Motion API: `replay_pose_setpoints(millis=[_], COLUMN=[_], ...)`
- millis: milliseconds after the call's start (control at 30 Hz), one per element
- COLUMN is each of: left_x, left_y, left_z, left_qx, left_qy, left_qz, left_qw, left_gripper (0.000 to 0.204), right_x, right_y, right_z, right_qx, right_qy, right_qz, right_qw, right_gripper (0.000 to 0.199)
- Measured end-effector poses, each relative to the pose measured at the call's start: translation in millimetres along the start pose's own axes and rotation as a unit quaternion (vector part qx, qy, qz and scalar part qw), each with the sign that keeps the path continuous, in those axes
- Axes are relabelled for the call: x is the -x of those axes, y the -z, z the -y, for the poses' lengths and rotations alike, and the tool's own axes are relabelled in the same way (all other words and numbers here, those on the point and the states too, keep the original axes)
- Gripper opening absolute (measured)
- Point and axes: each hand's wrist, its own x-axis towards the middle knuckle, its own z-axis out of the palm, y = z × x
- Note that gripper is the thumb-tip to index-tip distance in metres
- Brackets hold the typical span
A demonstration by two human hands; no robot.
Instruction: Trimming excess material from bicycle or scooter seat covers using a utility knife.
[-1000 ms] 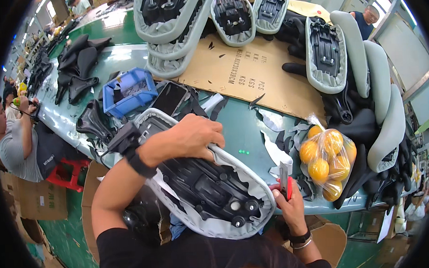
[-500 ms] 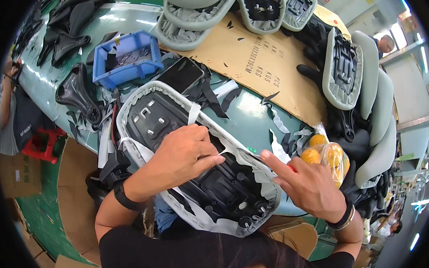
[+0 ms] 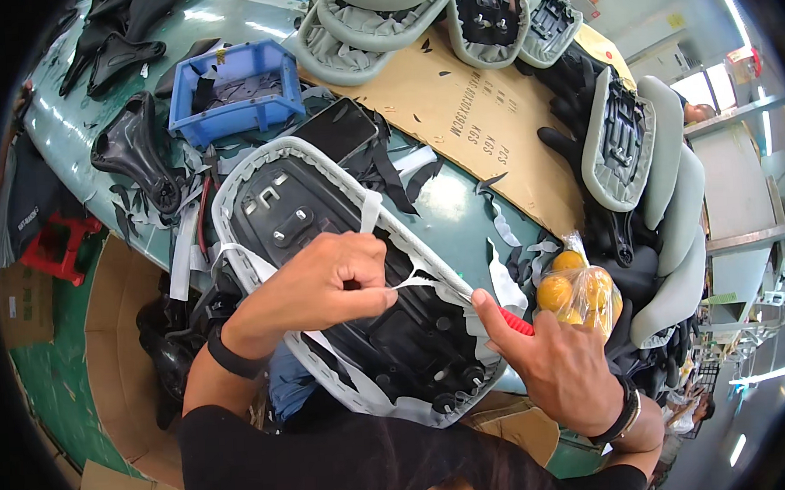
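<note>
Far left: black moulded plastic saddle shells (image 3: 134, 151) lying loose on the green tabletop (image 3: 448, 216), w/ a blue plastic crate (image 3: 237, 94) of dark offcuts just beside them. A red stool (image 3: 55, 251) and brown cardboard (image 3: 122, 362) sit below the edge.

Centre: the big upturned seat base (image 3: 324, 274), black ribbed hard plastic inside, pale grey vinyl cover wrapped and stapled round the rim. It lies at the tabletop's near edge, partly over the person's lap.

Left hand (image 3: 320, 287) is closed in a pinch on a thin pale strip of excess cover material (image 3: 425, 283), pulling it taut off the rim. Strip looks soft, floppy, light; likely tears or stretches if yanked, so best gripped close to the cut. The base itself looks stiff and fairly bulky, prob. moderate weight; rim is the obvious place to hold, vinyl may be a bit slick.

Right hand (image 3: 556, 369) is wrapped round a red-handled cutting tool (image 3: 514, 321), forefinger stretched along it, tip at the strip's root. Blade itself too small to make out.

Right of that: clear plastic bag of round orange fruit (image 3: 578, 289), a tan cardboard sheet (image 3: 457, 111) w/ black scraps, and stacks of finished grey padded seats (image 3: 651, 155) leaning on edge.
</note>
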Motion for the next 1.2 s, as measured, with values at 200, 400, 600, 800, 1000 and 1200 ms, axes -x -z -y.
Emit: replay_pose_setpoints(millis=[200, 400, 600, 800, 1000, 1200], left_x=[11.0, 6.8, 22.0, 37.8, 43.4, 139.8], left_y=[-4.2, -6.0, 4.9, 22.6, 30.3, 52.8], left_z=[2.3, 0.7, -3.0, -32.3, -70.7, -102.4], left_qx=[-0.082, -0.053, 0.082, 0.129, 0.066, 0.022], left_qy=[-0.048, -0.035, -0.05, -0.192, -0.279, -0.327], left_qz=[0.016, 0.008, -0.057, -0.086, -0.005, -0.195], left_qw=[0.995, 0.998, 0.994, 0.969, 0.958, 0.924], left_gripper=[0.027, 0.029, 0.036, 0.034, 0.03, 0.039], right_x=[11.0, -20.0, 9.7, 43.0, 68.9, 86.0], right_y=[-11.4, -4.8, -1.4, -48.8, -114.6, -162.2], right_z=[-1.0, 1.3, 7.5, 13.8, 23.2, 22.5], right_qx=[-0.036, -0.046, 0.002, -0.078, -0.136, -0.186], right_qy=[-0.022, 0.029, -0.02, -0.1, -0.155, -0.145], right_qz=[-0.033, -0.061, 0.005, -0.022, -0.139, -0.227], right_qw=[0.999, 0.997, 1.0, 0.992, 0.969, 0.945], right_gripper=[0.071, 0.071, 0.069, 0.065, 0.059, 0.056])
